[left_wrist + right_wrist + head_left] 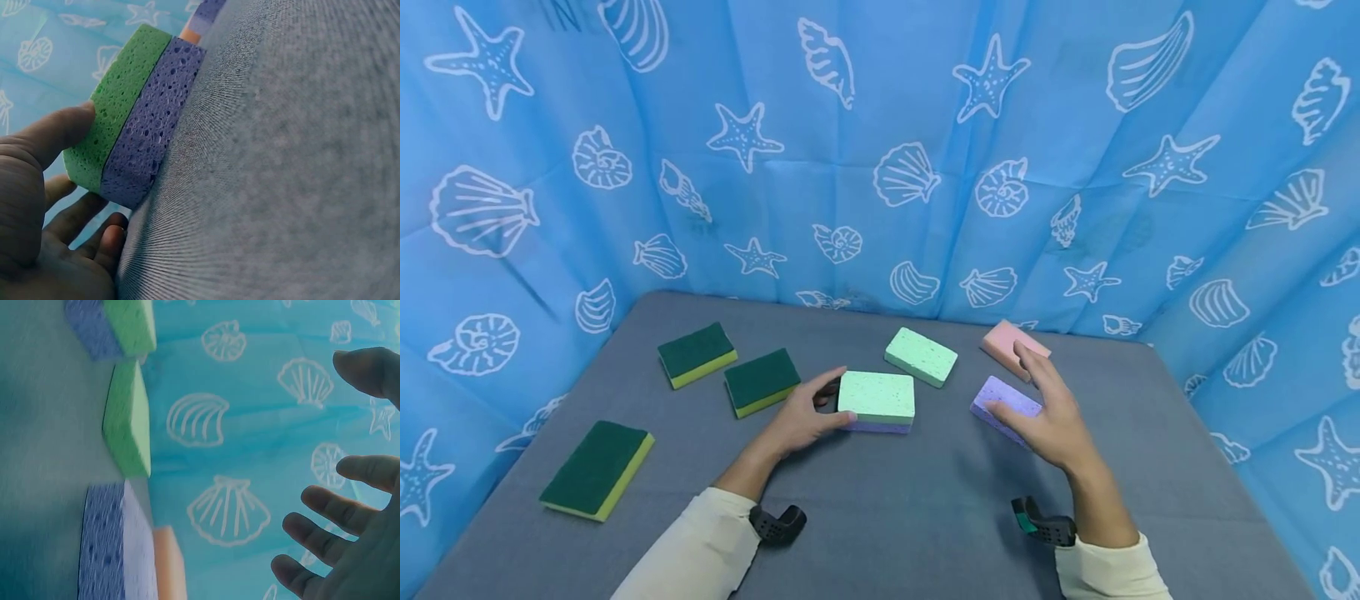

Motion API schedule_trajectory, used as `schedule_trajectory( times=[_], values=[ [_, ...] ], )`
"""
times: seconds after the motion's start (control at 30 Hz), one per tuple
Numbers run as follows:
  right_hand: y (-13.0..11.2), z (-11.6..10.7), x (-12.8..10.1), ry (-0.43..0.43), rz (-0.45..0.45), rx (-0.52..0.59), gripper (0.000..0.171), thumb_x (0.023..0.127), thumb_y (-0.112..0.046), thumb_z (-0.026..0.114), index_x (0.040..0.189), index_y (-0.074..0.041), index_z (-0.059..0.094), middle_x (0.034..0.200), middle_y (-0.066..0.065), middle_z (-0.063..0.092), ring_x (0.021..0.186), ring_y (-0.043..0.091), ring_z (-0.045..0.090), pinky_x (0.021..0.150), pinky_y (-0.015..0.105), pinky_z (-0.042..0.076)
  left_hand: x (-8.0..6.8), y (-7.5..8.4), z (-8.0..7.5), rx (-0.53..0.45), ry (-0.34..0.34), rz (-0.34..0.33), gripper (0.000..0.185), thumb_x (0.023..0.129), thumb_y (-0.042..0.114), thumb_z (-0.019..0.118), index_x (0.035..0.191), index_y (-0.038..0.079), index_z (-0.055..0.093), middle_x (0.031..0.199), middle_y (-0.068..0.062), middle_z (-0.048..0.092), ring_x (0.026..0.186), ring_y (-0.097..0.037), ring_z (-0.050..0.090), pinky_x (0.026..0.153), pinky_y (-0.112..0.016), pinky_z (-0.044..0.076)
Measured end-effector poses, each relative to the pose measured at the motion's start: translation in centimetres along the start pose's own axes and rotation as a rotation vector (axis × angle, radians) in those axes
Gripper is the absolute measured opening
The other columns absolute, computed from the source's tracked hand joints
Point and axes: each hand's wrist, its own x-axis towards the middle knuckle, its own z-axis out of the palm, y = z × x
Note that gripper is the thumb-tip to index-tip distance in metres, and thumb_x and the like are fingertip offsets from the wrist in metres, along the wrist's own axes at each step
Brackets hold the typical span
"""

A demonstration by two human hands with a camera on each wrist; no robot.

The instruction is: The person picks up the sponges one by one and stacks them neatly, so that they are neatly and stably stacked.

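Observation:
A light green sponge (876,393) lies flat on a purple sponge (880,427), the two edges nearly lined up. My left hand (801,417) holds the green one at its left end, thumb on the near side and index finger at the far corner. In the left wrist view the thumb (72,125) touches the green sponge (122,100) above the purple layer (153,119). My right hand (1051,414) hovers with spread fingers over a second purple sponge (1003,404), holding nothing. The right wrist view shows its fingers (340,509) apart from the sponges.
Another green sponge (921,357) lies behind the stack, and a pink sponge (1007,346) sits behind the second purple one. Several dark green and yellow scouring sponges (763,382) lie at left on the grey tabletop (895,517). A blue shell-patterned curtain (865,200) surrounds the back and sides.

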Motion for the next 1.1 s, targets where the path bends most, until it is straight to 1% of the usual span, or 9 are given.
schedule_trajectory(
  times=[0.13, 0.17, 0.27, 0.37, 0.47, 0.5, 0.67, 0.87, 1.1],
  values=[
    [1.0, -0.6, -0.3, -0.006, 0.043, -0.02, 0.087, 0.081, -0.023, 0.078, 0.153, -0.014, 0.03, 0.151, 0.018, 0.031, 0.134, 0.042, 0.028, 0.094, 0.073, 0.026, -0.5, 2.1, -0.4, -0.011, -0.019, -0.019, 0.071, 0.086, 0.008, 0.074, 0.145, -0.005, 0.037, 0.136, -0.028, 0.046, 0.126, -0.043, 0.042, 0.1, -0.056, 0.035],
    [1.2, -0.7, -0.3, -0.004, 0.05, -0.028, 0.088, 0.081, -0.024, 0.078, 0.154, -0.015, 0.029, 0.15, 0.018, 0.031, 0.134, 0.042, 0.029, 0.093, 0.073, 0.027, -0.6, 2.3, -0.4, -0.008, -0.018, -0.016, 0.071, 0.087, 0.01, 0.074, 0.145, -0.005, 0.037, 0.136, -0.027, 0.047, 0.126, -0.042, 0.043, 0.1, -0.056, 0.035],
    [1.6, -1.0, -0.5, 0.007, 0.068, -0.038, 0.089, 0.081, -0.025, 0.078, 0.154, -0.014, 0.028, 0.148, 0.02, 0.032, 0.132, 0.043, 0.03, 0.094, 0.072, 0.027, -0.5, 1.9, -0.5, -0.001, -0.012, -0.019, 0.072, 0.086, 0.014, 0.075, 0.146, -0.002, 0.039, 0.136, -0.024, 0.048, 0.125, -0.04, 0.044, 0.1, -0.054, 0.037],
    [2.2, -1.2, -0.6, 0.019, 0.082, -0.054, 0.09, 0.081, -0.026, 0.078, 0.154, -0.012, 0.027, 0.147, 0.022, 0.033, 0.131, 0.044, 0.031, 0.094, 0.072, 0.028, -0.2, 0.4, -0.3, 0.015, 0.001, -0.01, 0.074, 0.085, 0.022, 0.077, 0.147, 0.003, 0.04, 0.136, -0.018, 0.05, 0.125, -0.034, 0.046, 0.099, -0.05, 0.038],
    [3.1, -1.3, -0.8, 0.025, 0.111, -0.07, 0.091, 0.081, -0.029, 0.077, 0.154, -0.009, 0.026, 0.146, 0.023, 0.033, 0.13, 0.045, 0.032, 0.094, 0.072, 0.027, -0.1, 0.2, -0.3, 0.011, -0.002, -0.03, 0.075, 0.084, 0.023, 0.078, 0.147, 0.005, 0.04, 0.137, -0.016, 0.05, 0.125, -0.032, 0.046, 0.1, -0.049, 0.038],
    [3.5, -1.3, -0.8, 0.023, 0.122, -0.075, 0.091, 0.082, -0.03, 0.077, 0.154, -0.009, 0.025, 0.145, 0.023, 0.033, 0.13, 0.045, 0.032, 0.093, 0.072, 0.027, 0.0, -0.4, -0.2, 0.015, 0.002, -0.027, 0.076, 0.083, 0.025, 0.078, 0.147, 0.007, 0.041, 0.137, -0.014, 0.05, 0.125, -0.031, 0.046, 0.1, -0.048, 0.038],
    [4.8, -1.4, -1.2, -0.02, 0.198, -0.085, 0.094, 0.083, -0.036, 0.074, 0.156, -0.013, 0.018, 0.148, 0.024, 0.029, 0.131, 0.047, 0.029, 0.092, 0.075, 0.025, 0.0, -0.2, -0.2, 0.017, 0.0, -0.029, 0.076, 0.083, 0.025, 0.078, 0.147, 0.007, 0.041, 0.138, -0.014, 0.049, 0.125, -0.031, 0.046, 0.1, -0.048, 0.038],
    [6.3, -1.4, -1.5, -0.048, 0.227, -0.073, 0.094, 0.085, -0.037, 0.072, 0.157, -0.018, 0.016, 0.15, 0.023, 0.026, 0.132, 0.047, 0.027, 0.092, 0.076, 0.023, 0.0, -0.2, -0.2, 0.008, -0.002, -0.025, 0.076, 0.084, 0.024, 0.078, 0.147, 0.007, 0.041, 0.138, -0.014, 0.049, 0.126, -0.03, 0.046, 0.1, -0.048, 0.038],
    [7.8, -1.1, -1.9, -0.076, 0.255, -0.07, 0.094, 0.085, -0.039, 0.071, 0.156, -0.012, 0.016, 0.15, 0.024, 0.025, 0.132, 0.047, 0.027, 0.095, 0.074, 0.024, 0.0, -0.3, -0.3, 0.002, -0.008, -0.018, 0.075, 0.084, 0.023, 0.078, 0.147, 0.006, 0.04, 0.137, -0.015, 0.05, 0.126, -0.031, 0.046, 0.101, -0.048, 0.038]
  ],
)
